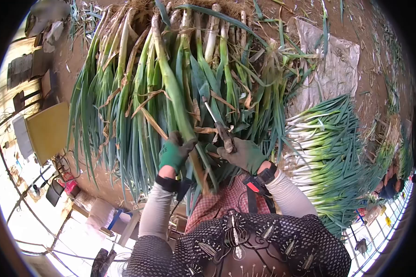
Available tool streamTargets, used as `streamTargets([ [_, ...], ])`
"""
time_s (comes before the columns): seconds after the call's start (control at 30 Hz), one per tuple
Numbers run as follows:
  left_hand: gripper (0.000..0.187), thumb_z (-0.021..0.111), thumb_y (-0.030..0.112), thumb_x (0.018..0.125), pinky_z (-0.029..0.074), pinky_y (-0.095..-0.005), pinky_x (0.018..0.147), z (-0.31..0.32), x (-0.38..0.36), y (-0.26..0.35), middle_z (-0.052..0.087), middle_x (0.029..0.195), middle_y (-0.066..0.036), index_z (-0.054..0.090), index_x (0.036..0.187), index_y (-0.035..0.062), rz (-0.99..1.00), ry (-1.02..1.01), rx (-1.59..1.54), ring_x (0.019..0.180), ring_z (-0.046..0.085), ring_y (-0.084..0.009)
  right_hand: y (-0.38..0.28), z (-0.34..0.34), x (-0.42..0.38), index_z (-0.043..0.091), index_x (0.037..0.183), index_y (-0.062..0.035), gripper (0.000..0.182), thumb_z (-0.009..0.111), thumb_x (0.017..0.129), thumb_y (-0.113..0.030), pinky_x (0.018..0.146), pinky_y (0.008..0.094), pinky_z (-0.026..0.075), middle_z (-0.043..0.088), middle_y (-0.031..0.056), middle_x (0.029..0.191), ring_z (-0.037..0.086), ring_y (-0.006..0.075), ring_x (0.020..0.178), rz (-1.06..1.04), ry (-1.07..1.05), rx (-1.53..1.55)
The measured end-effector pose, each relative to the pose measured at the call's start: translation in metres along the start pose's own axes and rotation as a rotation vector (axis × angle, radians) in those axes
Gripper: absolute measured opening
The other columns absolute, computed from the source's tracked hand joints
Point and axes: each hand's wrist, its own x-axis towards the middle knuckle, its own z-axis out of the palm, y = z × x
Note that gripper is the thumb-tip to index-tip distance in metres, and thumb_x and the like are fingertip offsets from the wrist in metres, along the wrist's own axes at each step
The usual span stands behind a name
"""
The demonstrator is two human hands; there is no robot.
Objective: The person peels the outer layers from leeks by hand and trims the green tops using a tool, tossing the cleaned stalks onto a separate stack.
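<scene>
- At the left edge of the dirt ground [78, 60] a yellow board [48, 131] leans, well apart from the work.
- The pile of untrimmed green onions [138, 92] lies across the ground's middle, roots toward the far edge.
- The left hand [174, 152], gloved, is wrapped around one green onion stalk [171, 83] low on its green part; the stalk looks light and fairly stiff near the white end, floppy and easily bruised toward the leaves (so the firm lower shaft seems the better place to hold).
- The right hand [245, 154], gloved, is clenched on a knife [219, 127], blade pointing up beside the stalk.
- Trimmed onions [328, 152] are stacked toward the right edge.
</scene>
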Motion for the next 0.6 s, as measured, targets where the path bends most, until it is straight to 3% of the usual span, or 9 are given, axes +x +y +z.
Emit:
streamTargets([
  [0.07,0.062,0.075,0.037,0.08,0.052,-0.0448,0.081,0.001,0.006,0.005,0.065,0.105,-0.024,0.052,0.122,-0.0025,0.155,0.274,0.329,0.098,0.065,-0.0352,-0.001,0.004,0.005,0.067,0.094,-0.0063,0.052,0.068,0.079,-0.056,0.078,0.0411,0.052,0.07,0.0154,0.086,0.068,0.0356,0.086,-0.001,-0.001,0.008],
  [0.17,0.07,0.077,0.044,0.078,0.051,-0.0461,0.087,0.005,0.059,0.015,0.065,0.109,-0.027,0.052,0.122,-0.0053,0.278,0.483,0.217,0.1,0.065,-0.0406,-0.006,0.008,0.011,0.066,0.094,-0.0061,0.052,0.069,0.079,-0.056,0.078,0.0418,0.052,0.07,0.0167,0.086,0.068,0.0364,0.086,-0.028,-0.027,0.084],
  [0.27,0.075,0.08,0.05,0.071,0.05,-0.0462,0.086,0.024,0.104,0.024,0.065,0.11,-0.028,0.054,0.118,-0.0014,-0.107,0.129,0.236,0.103,0.063,-0.0428,-0.018,0.018,0.023,0.065,0.098,-0.0051,0.052,0.069,0.079,-0.053,0.078,0.0445,0.052,0.069,0.0194,0.087,0.067,0.0392,0.086,-0.058,0.032,-0.06],
  [0.37,0.075,0.08,0.049,0.07,0.05,-0.0469,0.085,0.022,0.104,0.04,0.065,0.108,-0.029,0.053,0.117,-0.0015,-0.198,0.078,0.169,0.103,0.064,-0.0427,-0.029,0.027,0.025,0.063,0.104,-0.002,0.055,0.069,0.079,-0.051,0.078,0.0462,0.053,0.068,0.0221,0.089,0.066,0.0415,0.085,-0.159,0.083,-0.092],
  [0.4,0.067,0.079,0.048,0.071,0.05,-0.0472,0.085,0.018,0.091,0.05,0.064,0.109,-0.029,0.057,0.111,-0.0013,-0.25,0.102,0.134,0.104,0.064,-0.0422,-0.031,0.028,0.025,0.063,0.104,-0.0014,0.056,0.069,0.079,-0.051,0.077,0.0466,0.053,0.068,0.0231,0.09,0.066,0.042,0.086,-0.162,0.087,-0.108],
  [0.5,0.061,0.075,0.045,0.074,0.05,-0.0499,0.083,0.031,0.078,0.009,0.065,0.104,-0.028,0.059,0.108,-0.0032,-0.132,0.043,0.0,0.098,0.063,-0.0446,-0.036,0.031,0.024,0.062,0.106,0.0004,0.059,0.069,0.078,-0.052,0.076,0.048,0.054,0.067,0.0261,0.093,0.066,0.0434,0.089,-0.17,0.097,-0.15],
  [0.53,0.054,0.075,0.04,0.075,0.051,-0.0474,0.079,0.037,0.07,-0.002,0.066,0.1,-0.028,0.062,0.102,-0.0049,0.022,0.204,0.077,0.09,0.066,-0.0412,-0.033,0.035,0.03,0.063,0.105,0.0008,0.06,0.069,0.078,-0.053,0.076,0.0475,0.054,0.067,0.0267,0.093,0.066,0.0432,0.09,-0.168,0.093,-0.117],
  [0.6,0.052,0.077,0.035,0.075,0.052,-0.0436,0.076,0.045,0.078,-0.011,0.067,0.097,-0.025,0.06,0.103,-0.0059,-0.001,0.141,-0.25,0.086,0.067,-0.0354,-0.027,0.038,0.05,0.065,0.104,0.0017,0.063,0.068,0.077,-0.055,0.077,0.0465,0.054,0.068,0.0278,0.094,0.066,0.0428,0.093,-0.163,0.091,-0.053],
])
